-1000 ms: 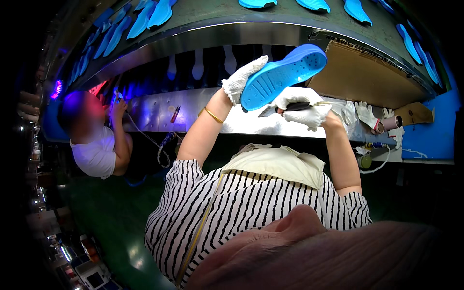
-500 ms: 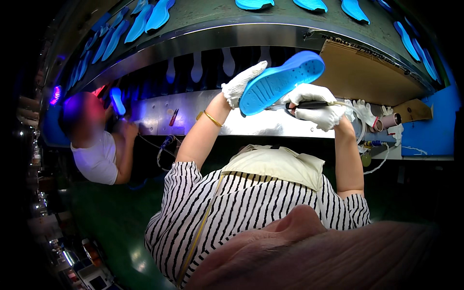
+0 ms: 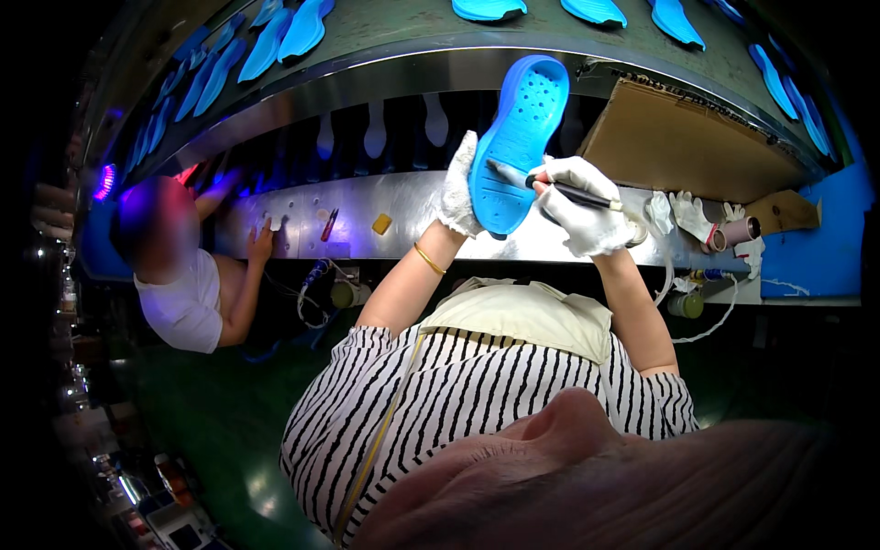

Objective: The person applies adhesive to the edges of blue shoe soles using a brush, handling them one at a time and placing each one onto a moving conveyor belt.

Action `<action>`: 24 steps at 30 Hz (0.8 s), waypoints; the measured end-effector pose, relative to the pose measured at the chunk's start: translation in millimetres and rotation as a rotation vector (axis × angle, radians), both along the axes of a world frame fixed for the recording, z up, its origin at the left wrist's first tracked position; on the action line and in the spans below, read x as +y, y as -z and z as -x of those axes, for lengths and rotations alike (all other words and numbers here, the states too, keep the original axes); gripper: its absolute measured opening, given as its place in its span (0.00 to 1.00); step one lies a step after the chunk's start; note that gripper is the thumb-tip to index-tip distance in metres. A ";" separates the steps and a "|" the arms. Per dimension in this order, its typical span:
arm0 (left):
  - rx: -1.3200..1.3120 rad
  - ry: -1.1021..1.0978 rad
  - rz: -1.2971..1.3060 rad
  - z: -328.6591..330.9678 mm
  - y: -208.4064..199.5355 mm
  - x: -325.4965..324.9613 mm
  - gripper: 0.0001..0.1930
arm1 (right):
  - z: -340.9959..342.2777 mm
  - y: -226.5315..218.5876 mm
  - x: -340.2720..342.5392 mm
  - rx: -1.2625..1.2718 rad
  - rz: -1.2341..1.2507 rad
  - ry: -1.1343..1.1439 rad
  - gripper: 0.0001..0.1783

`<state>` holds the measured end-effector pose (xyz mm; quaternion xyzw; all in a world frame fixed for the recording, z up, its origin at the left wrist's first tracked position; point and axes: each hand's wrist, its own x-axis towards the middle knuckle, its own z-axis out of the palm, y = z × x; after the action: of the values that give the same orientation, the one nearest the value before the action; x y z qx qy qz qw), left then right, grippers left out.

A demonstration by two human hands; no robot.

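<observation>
My gloved left hand [image 3: 456,188] grips the edge of a bright blue shoe sole [image 3: 534,99], held up above the metal bench. The sole stands nearly upright, with its hole-dotted end away from me and its grooved end near my wrist. In my gloved right hand [image 3: 582,220] is a black-handled brush [image 3: 587,195]. Its pale tip lies against the sole's grooved face, around the middle. A white hose hangs beside my right wrist; whether it joins the brush I cannot tell.
More blue soles [image 3: 680,22] lie on the green conveyor [image 3: 412,29] beyond the bench [image 3: 312,197]. A cardboard sheet [image 3: 697,133], white gloves [image 3: 692,216] and a tube roll [image 3: 741,229] are at right. A yellow block [image 3: 381,224] and red-handled tool [image 3: 329,225] lie left, near a co-worker [image 3: 188,293].
The sole has swung from a rightward slant to nearly upright. My right hand has moved slightly left and down, and the brush tip now rests on the sole's face.
</observation>
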<state>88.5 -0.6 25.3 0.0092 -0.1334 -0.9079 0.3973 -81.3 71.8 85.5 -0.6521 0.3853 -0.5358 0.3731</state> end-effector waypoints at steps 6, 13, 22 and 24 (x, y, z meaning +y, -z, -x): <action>-0.038 -0.018 0.045 0.0 2.3 -0.1 0.39 | -18.1 -19.6 6.6 0.347 0.322 -0.155 0.09; 0.112 0.104 -0.086 -6.2 1.1 11.6 0.39 | 14.8 -9.3 -7.5 0.044 -0.277 -0.068 0.06; -0.233 0.060 0.059 -12.6 10.9 15.2 0.39 | 46.2 16.9 -55.8 -0.192 0.030 0.109 0.07; -0.324 -0.031 0.083 -14.9 35.9 1.4 0.37 | 29.7 20.0 -36.3 -0.144 -0.070 0.009 0.10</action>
<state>103.4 0.8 -10.6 0.1411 -0.2328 -0.8821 0.3845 -111.0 35.5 65.4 -0.5967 0.3786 -0.5693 0.4201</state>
